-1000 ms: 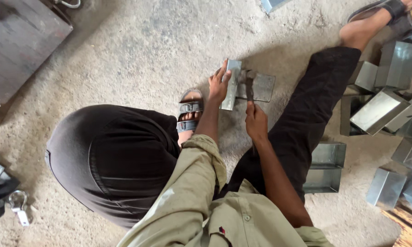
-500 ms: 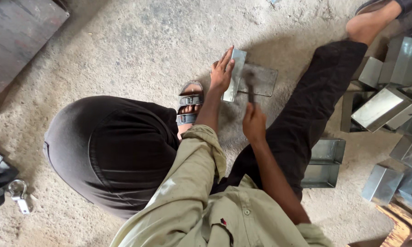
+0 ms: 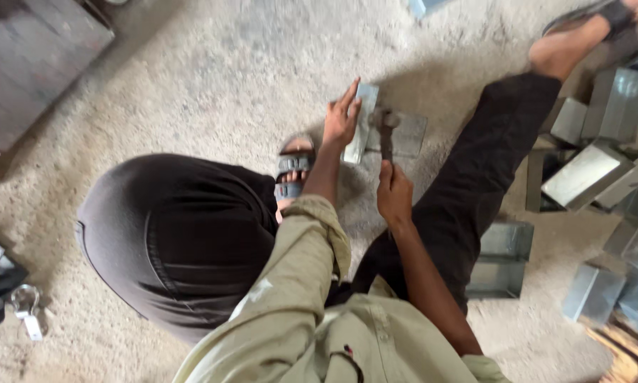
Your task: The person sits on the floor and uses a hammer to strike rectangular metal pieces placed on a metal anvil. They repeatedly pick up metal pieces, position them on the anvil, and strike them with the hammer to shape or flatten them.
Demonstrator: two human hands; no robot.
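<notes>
I sit on a sandy concrete floor with my knees spread. My left hand point(image 3: 342, 119) presses flat, fingers spread, on a folded strip of grey sheet metal point(image 3: 361, 126) that stands against a flat metal plate point(image 3: 407, 136). My right hand point(image 3: 394, 193) grips the handle of a hammer point(image 3: 386, 129), whose head rests on the sheet metal just right of my left hand. My sandalled left foot point(image 3: 294, 170) is beside the piece.
Several open sheet-metal boxes point(image 3: 587, 174) are piled at the right, one point(image 3: 502, 257) close to my right leg. A dark metal sheet point(image 3: 28, 64) lies at top left. A padlock with a tag point(image 3: 25, 306) and dark objects lie at the left edge.
The hammer, raised half a second ago, has come down onto the metal. My left hand has stayed on the folded strip. The view has shifted slightly.
</notes>
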